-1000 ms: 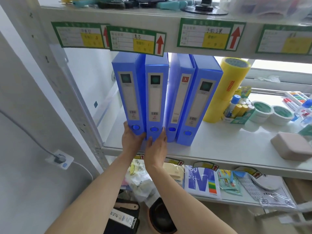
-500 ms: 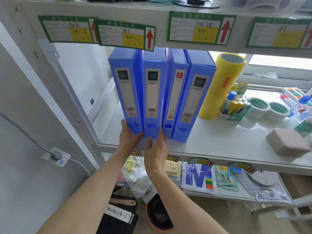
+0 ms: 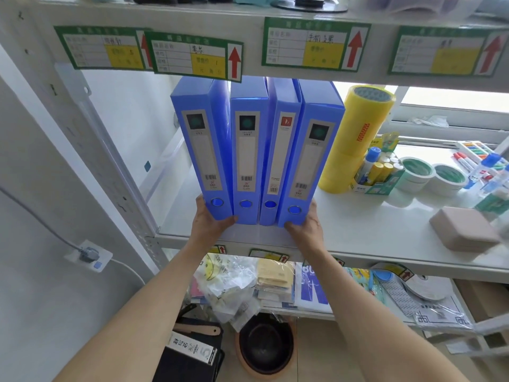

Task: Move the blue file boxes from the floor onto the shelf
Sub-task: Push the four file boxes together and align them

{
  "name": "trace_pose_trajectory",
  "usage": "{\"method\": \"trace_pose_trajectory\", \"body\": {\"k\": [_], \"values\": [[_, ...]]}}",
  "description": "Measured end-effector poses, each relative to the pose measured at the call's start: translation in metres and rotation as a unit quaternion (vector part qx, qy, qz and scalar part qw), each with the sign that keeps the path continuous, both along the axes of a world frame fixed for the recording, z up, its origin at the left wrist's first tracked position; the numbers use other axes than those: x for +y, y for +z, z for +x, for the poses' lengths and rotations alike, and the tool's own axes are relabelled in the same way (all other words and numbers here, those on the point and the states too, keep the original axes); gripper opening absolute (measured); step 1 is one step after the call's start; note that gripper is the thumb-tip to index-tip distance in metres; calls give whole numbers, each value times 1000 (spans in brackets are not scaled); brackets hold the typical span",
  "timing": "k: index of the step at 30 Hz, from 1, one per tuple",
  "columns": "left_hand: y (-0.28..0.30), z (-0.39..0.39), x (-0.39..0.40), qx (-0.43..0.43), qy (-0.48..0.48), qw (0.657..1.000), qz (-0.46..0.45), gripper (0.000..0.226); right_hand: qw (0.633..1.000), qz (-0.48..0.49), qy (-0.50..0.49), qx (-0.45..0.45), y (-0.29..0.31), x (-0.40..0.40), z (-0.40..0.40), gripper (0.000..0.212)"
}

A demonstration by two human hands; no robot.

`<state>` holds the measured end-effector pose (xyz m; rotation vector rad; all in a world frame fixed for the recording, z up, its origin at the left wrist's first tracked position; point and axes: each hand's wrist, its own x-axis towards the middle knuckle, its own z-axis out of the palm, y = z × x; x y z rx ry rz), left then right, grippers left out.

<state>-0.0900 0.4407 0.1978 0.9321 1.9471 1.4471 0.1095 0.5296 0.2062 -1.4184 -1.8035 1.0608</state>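
Several blue file boxes stand upright side by side on the white shelf (image 3: pixel 366 230), spines facing me, pressed together in one row. My left hand (image 3: pixel 208 226) cups the bottom left corner of the leftmost blue file box (image 3: pixel 202 150), thumb under its front edge. Around the bottom right corner of the rightmost blue file box (image 3: pixel 311 158) curls my right hand (image 3: pixel 307 226), fingers along its outer side. Between them stand the second box (image 3: pixel 248 153) and the narrower red-labelled box (image 3: pixel 281 153).
A tall stack of yellow tape rolls (image 3: pixel 358 136) stands just right of the boxes, then a glue-stick carton (image 3: pixel 380 175), white tape rolls (image 3: pixel 416 172) and a pink case (image 3: pixel 462 228). A labelled shelf edge (image 3: pixel 316 45) runs overhead. The steel upright (image 3: pixel 110 161) is at left.
My right hand has moved from the second box's foot to the outer corner of the rightmost box. The leaning right-hand boxes now stand closer together and straighter. My left hand stays at the leftmost box.
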Motion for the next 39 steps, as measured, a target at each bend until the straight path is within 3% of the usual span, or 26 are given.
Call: {"method": "trace_pose_trajectory", "body": {"k": [8, 25, 39], "values": [[-2, 2, 0, 4, 9, 1000, -9, 81, 998, 16, 56, -32, 5, 9, -4, 57], [6, -10, 8, 74, -28, 997, 5, 85, 995, 38, 80, -36, -3, 26, -3, 61], [16, -17, 10, 58, -69, 996, 5, 87, 997, 49, 60, -21, -7, 14, -7, 56]]}}
